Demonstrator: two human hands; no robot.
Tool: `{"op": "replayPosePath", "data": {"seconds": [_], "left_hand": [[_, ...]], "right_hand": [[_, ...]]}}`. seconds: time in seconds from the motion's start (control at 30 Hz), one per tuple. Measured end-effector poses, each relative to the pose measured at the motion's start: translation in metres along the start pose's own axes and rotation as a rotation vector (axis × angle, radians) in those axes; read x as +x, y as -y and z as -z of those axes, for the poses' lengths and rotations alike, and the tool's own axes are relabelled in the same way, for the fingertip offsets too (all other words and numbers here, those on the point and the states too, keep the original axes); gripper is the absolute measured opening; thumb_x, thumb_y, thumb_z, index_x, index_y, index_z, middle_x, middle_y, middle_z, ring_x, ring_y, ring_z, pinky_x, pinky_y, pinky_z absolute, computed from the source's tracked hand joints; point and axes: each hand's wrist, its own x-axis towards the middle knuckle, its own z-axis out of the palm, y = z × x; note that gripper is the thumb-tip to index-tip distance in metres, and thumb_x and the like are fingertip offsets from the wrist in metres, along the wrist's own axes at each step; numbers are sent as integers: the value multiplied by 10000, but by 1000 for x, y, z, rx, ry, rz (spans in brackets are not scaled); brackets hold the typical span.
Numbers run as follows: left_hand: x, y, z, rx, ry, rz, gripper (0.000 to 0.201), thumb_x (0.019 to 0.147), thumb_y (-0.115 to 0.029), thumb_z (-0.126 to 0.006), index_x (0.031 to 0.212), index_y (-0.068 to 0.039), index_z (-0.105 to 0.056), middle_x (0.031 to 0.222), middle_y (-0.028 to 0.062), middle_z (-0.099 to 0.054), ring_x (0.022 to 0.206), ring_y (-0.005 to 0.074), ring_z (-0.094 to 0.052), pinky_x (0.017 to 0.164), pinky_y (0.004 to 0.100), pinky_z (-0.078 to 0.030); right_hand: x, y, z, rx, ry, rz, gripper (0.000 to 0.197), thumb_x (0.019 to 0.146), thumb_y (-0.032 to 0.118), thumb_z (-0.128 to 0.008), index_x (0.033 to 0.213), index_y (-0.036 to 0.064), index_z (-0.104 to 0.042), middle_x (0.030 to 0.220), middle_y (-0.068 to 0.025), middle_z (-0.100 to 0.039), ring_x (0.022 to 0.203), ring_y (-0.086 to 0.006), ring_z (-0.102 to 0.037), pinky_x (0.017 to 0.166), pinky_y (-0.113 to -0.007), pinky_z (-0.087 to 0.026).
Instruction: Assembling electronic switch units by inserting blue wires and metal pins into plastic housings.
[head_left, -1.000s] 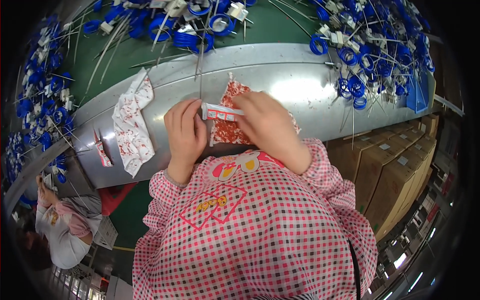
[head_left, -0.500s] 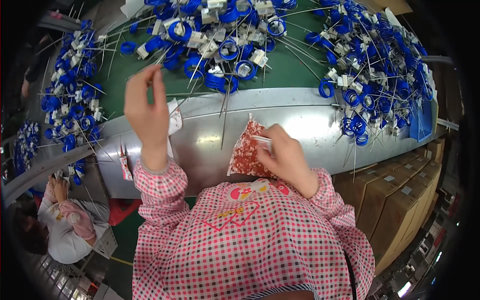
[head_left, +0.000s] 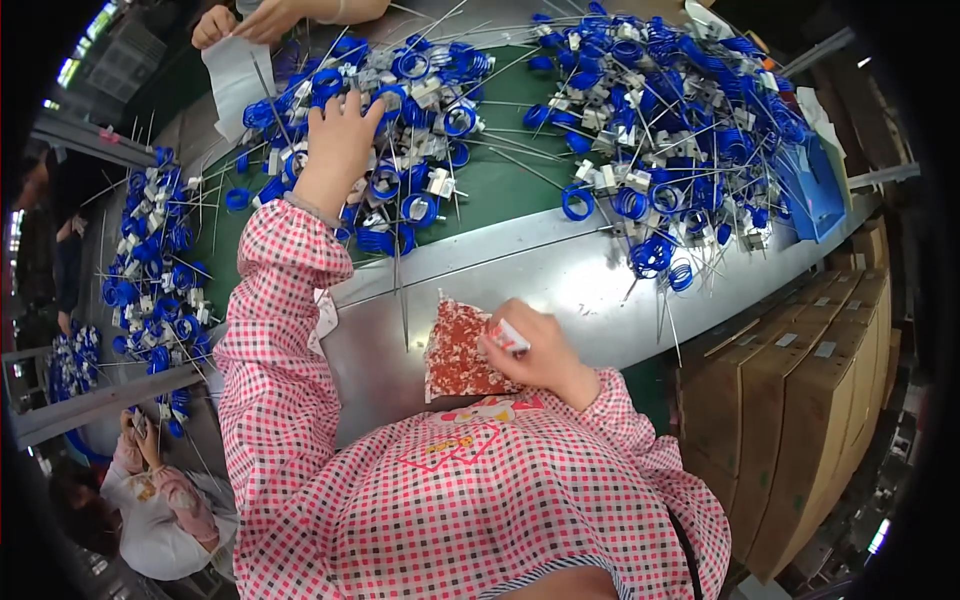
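Observation:
My left hand (head_left: 340,145) is stretched out to the middle pile of blue coiled parts (head_left: 412,120), its fingers spread over the pieces. Each piece appears to join a blue wire coil, a white block connector and a thin grey rod. I see nothing gripped in that hand. Closer to my body, my right hand (head_left: 540,348) is closed on a small white tube with red marks (head_left: 512,336); its exact kind is unclear. This hand is above the right side of a reddish-brown pad flecked with white (head_left: 462,352), which lies on the metal table edge (head_left: 375,372).
A second large pile of blue coils (head_left: 690,130) lies to the right, beside a blue bin (head_left: 822,195). Brown cartons (head_left: 800,380) stand at the right. Across the table, a co-worker's hands (head_left: 250,22) hold a white sheet (head_left: 238,85). Another person (head_left: 160,500) sits at lower left.
My left hand has gone from raised above the near table edge, fingers pinched, out to the pile with fingers spread. The view has shifted. My right hand still grips the tube over the pad.

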Motion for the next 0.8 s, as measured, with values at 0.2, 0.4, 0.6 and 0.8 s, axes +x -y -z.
{"op": "replayPosePath", "data": {"seconds": [0.2, 0.4, 0.6, 0.8], "left_hand": [[7, 15, 33, -102, 64, -28, 476, 668, -6, -566, 1122, -121, -479, 1009, 81, -489, 886, 244, -513, 738, 367, -390], [-22, 37, 139, -635, -403, 120, 286, 767, 14, -515, 1047, -41, -502, 1076, 84, -517, 916, 296, -532, 733, 350, -446], [-93, 49, 202, -710, -1108, 326, 281, 817, -49, -530, 1084, 14, -469, 1099, 142, -532, 922, 251, -563, 742, 327, -470], [-235, 29, 193, -497, -969, 857, 277, 857, -114, -495, 1086, 37, -459, 1077, 118, -537, 923, 235, -564, 767, 318, -469]], "right_hand": [[-15, -7, -21, -36, 135, 153, 188, 684, 74, -633, 840, 42, -534, 767, -107, -557, 689, -269, -567, 589, -316, -455], [-26, -9, -27, 70, 124, 53, 168, 732, 103, -631, 861, 39, -546, 744, -117, -580, 641, -268, -580, 569, -312, -456], [-36, -6, -21, 41, 211, 57, 188, 729, 114, -638, 884, 51, -552, 808, -124, -579, 712, -256, -581, 605, -309, -462], [-57, -13, -5, 151, -69, 61, 149, 788, -6, -498, 935, 5, -510, 940, -111, -532, 844, -163, -532, 751, -256, -429]]}}
